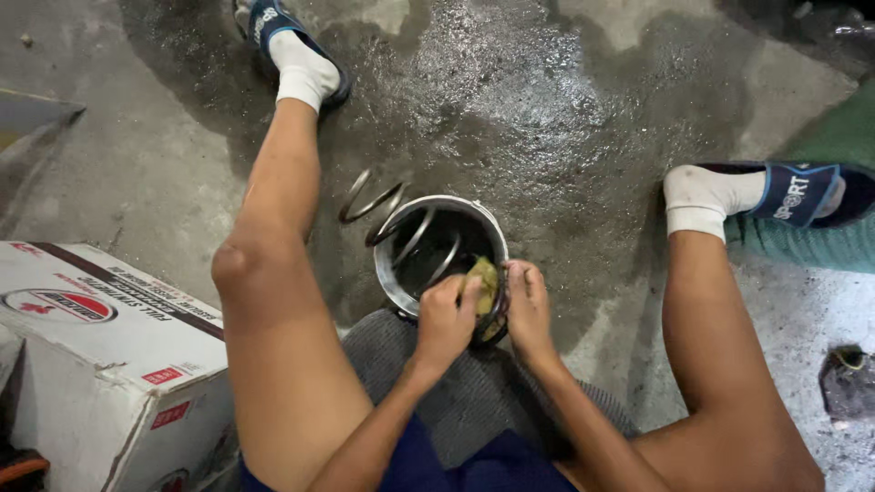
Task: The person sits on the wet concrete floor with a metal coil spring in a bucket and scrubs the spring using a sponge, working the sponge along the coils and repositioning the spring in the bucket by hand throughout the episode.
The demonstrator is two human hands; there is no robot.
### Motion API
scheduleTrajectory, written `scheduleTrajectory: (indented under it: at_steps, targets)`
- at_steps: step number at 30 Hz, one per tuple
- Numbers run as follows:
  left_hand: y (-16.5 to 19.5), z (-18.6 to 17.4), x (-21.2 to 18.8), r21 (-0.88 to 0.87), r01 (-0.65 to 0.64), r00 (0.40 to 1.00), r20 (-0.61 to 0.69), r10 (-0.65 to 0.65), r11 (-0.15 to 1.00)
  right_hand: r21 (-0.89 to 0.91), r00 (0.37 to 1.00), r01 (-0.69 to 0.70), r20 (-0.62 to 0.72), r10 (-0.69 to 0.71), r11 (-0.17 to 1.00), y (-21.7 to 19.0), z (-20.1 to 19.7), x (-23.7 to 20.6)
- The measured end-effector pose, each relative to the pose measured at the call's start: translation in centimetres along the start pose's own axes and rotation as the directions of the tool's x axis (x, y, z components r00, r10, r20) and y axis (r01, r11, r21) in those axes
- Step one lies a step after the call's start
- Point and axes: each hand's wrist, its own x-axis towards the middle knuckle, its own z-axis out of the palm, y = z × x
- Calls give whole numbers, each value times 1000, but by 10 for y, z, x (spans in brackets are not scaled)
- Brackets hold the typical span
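Both hands meet just below the middle of the frame, over the near rim of a metal bucket [394, 273]; my left hand [444, 319] is curled into a loose fist, fingers folded down on a yellowish rag [485, 281], thumb side up; my right hand [529, 305] is half closed, fingers pressed on the rag's other edge and on a dark coil spring [401, 228] under it; so I grasp the rag between both hands, neither one slack.

That spring lies tilted in the bucket; its near end sits under my hands at the bucket's lower right rim, while its far coils rise out over the upper left rim, toward the centre of the frame; the rag is wrapped on the near coil, touching both hands.

My forearms come up from the bottom edge and converge, wrists bent slightly downward; the bucket stands on wet concrete floor [565, 109] between my bare knees, touching a grey mat [456, 392] below it; my feet in white socks and blue slippers [802, 193] show at upper left and right; a white cardboard box [100, 364] fills the lower left corner.
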Motion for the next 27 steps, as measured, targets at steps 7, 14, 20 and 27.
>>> scheduleTrajectory:
  at_steps: [7,14,20,27]
  targets:
    - [-26,-18,-13,120,-235,967,125,220,965,-79,983,158,-84,-165,984,21,9,5]
    - [7,-18,1,489,-123,982,188,33,864,-250,928,343,-57,-368,905,30,21,7]
    - [38,-64,9,549,-405,914,245,322,731,-383,956,275,202,-211,882,-11,22,5]
    - [-44,-22,162,464,-748,346,883,-319,474,-673,819,551,549,-166,493,-72,-4,-47]
